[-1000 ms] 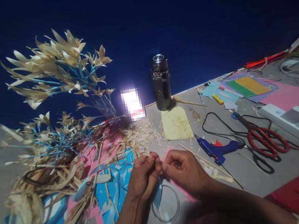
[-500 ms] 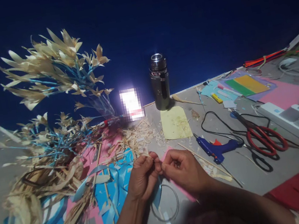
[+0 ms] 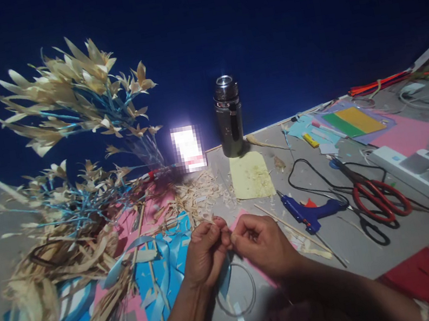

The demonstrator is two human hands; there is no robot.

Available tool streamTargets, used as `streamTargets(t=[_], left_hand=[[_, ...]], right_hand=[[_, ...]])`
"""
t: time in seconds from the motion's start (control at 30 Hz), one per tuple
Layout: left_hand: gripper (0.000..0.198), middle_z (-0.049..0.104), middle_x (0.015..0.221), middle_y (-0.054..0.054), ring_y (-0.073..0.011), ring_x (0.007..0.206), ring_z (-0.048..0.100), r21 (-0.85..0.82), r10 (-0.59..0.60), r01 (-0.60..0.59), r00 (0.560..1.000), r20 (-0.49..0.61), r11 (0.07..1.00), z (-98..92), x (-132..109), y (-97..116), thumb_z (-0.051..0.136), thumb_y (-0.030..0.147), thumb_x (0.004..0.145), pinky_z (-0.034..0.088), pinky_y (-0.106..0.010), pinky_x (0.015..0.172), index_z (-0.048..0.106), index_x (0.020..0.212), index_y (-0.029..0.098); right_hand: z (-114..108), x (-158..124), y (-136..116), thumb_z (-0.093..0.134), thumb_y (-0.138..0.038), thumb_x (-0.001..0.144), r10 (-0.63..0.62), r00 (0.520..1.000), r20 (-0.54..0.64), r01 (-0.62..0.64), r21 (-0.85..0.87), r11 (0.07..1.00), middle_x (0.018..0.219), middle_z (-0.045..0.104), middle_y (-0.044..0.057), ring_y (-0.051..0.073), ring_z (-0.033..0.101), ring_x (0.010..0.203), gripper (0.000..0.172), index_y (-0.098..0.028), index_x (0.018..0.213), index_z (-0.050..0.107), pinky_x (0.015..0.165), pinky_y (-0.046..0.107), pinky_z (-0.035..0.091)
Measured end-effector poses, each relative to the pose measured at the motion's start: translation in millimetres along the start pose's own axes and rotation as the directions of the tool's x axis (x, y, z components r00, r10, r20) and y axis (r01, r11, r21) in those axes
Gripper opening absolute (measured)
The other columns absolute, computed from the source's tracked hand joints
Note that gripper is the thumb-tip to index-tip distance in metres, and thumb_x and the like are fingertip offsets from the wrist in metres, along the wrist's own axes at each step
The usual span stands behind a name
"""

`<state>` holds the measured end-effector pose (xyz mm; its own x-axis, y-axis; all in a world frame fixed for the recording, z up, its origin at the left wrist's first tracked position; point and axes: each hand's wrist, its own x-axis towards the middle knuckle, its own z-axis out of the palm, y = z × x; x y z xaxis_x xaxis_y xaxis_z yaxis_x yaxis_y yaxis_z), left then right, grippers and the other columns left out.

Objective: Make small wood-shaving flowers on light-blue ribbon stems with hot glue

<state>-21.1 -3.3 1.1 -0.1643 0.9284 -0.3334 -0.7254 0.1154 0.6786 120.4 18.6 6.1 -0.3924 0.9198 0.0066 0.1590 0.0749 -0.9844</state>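
Blue ribbon [image 3: 225, 282] hangs where I pinch it, my left hand [image 3: 206, 252] and right hand [image 3: 265, 245] closed fingertip to fingertip just above a wire ring [image 3: 237, 296] on the counter [image 3: 351, 263], near the glue gun [image 3: 309, 214].

just before the flask [image 3: 229, 117], a paper sheet [image 3: 251, 176]. farther before it, left hand [image 3: 205, 252] and right hand [image 3: 264, 245] touching, over a wire ring [image 3: 236, 291]. right of the flask and nearer, glue gun [image 3: 308, 213], then scissors [image 3: 377, 199], then power strip [image 3: 422, 169]. left of the flask, leafy branches [image 3: 77, 106]; left and nearer, shavings [image 3: 197, 193], ribbon [image 3: 161, 262].
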Motion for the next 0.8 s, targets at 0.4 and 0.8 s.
streamTargets(t=[0.4,0.8], left_hand=[[0.039,0.069,0.067,0.0,-0.0032,0.04,0.049,0.001,-0.012,0.013,1.0,-0.023,1.0,-2.1,0.1,-4.5,0.1,0.03,0.052,0.046,-0.019,0.044,0.067,0.064,0.012],[0.038,0.068,0.068,0.001,-0.0038,0.043,0.051,0.033,0.027,-0.027,1.0,-0.002,0.999,-5.0,1.7,-6.8,0.099,0.032,0.054,0.045,-0.02,0.046,0.066,0.062,0.013]], right_hand=[[4.6,-3.4,-1.6,0.056,-0.015,0.075,-0.017,1.0,-0.021,0.018,0.048,0.999,0.061,0.068,0.0,0.011,0.054,0.053,0.013,-0.018,0.065,0.064,0.05,0.02,0.04],[3.7,-1.9,-1.9,0.057,-0.015,0.073,0.046,0.999,-0.008,-0.045,0.104,0.994,0.06,0.066,-0.001,0.01,0.052,0.052,0.012,-0.018,0.064,0.063,0.049,0.02,0.038]])
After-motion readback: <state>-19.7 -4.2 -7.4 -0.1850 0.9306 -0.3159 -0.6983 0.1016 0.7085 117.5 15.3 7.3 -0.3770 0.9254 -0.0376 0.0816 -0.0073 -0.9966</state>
